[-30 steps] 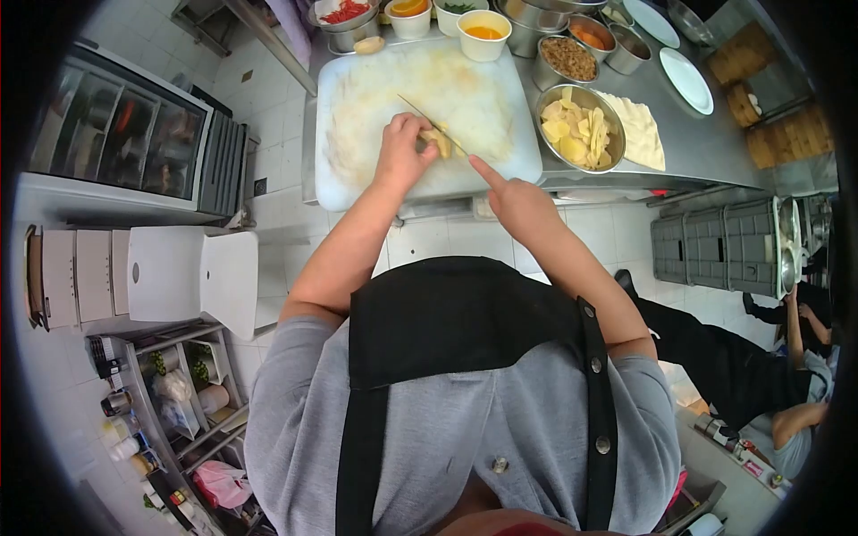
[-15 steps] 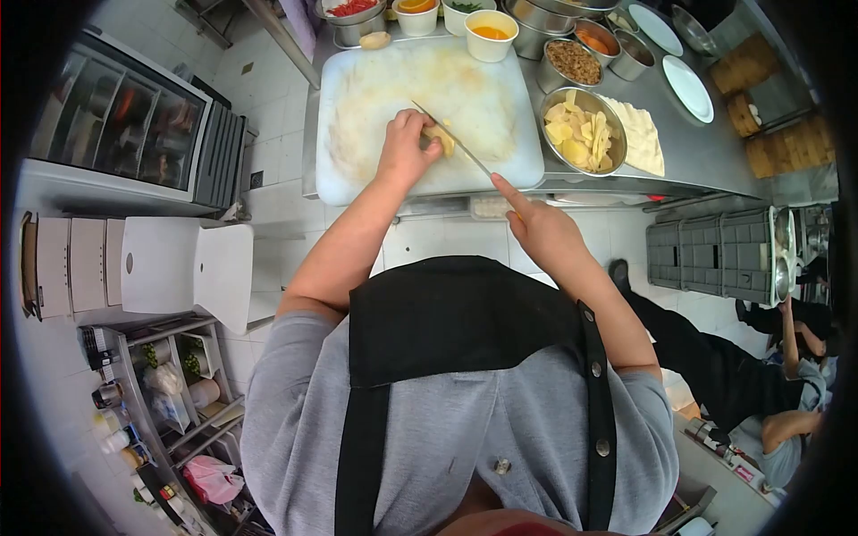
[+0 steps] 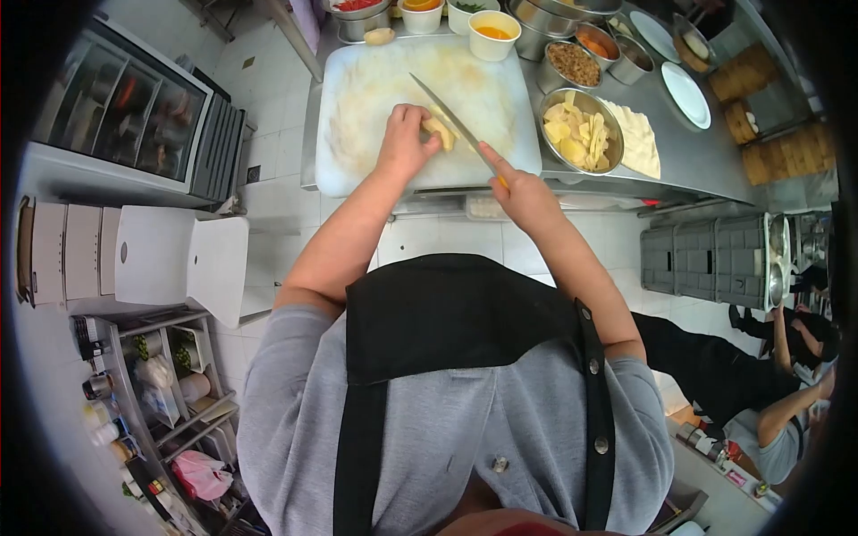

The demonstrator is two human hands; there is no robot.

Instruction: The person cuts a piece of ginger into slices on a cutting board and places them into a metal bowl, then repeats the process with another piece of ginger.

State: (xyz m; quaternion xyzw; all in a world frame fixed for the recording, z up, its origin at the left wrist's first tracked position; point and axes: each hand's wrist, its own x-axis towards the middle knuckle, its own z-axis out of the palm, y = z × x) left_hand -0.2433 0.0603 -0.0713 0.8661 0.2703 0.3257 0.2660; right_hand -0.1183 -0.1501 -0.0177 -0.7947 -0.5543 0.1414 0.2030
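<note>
On the white cutting board (image 3: 357, 98), my left hand (image 3: 407, 143) has its fingers curled against a pale yellow piece of food (image 3: 440, 132), which is partly under the fingertips. My right hand (image 3: 520, 189) is wrapped round the yellow handle of a long knife (image 3: 447, 109), its index finger stretched along the top. The blade points up and left and lies just right of the yellow piece. A metal bowl (image 3: 617, 152) of pale yellow slices stands right of the board, beside a folded pale cloth (image 3: 640, 141).
A small tan lump (image 3: 379, 37) sits at the board's back edge. Behind stand a white cup (image 3: 493, 34) of orange liquid and a metal pot (image 3: 574, 64) of brown bits. White plates (image 3: 686, 95) lie at the right. Another person (image 3: 715, 366) is at the far right.
The knife has moved up and away from my left fingers, its tip now further back. My right hand has shifted slightly with it. The camera view has shifted a little.
</note>
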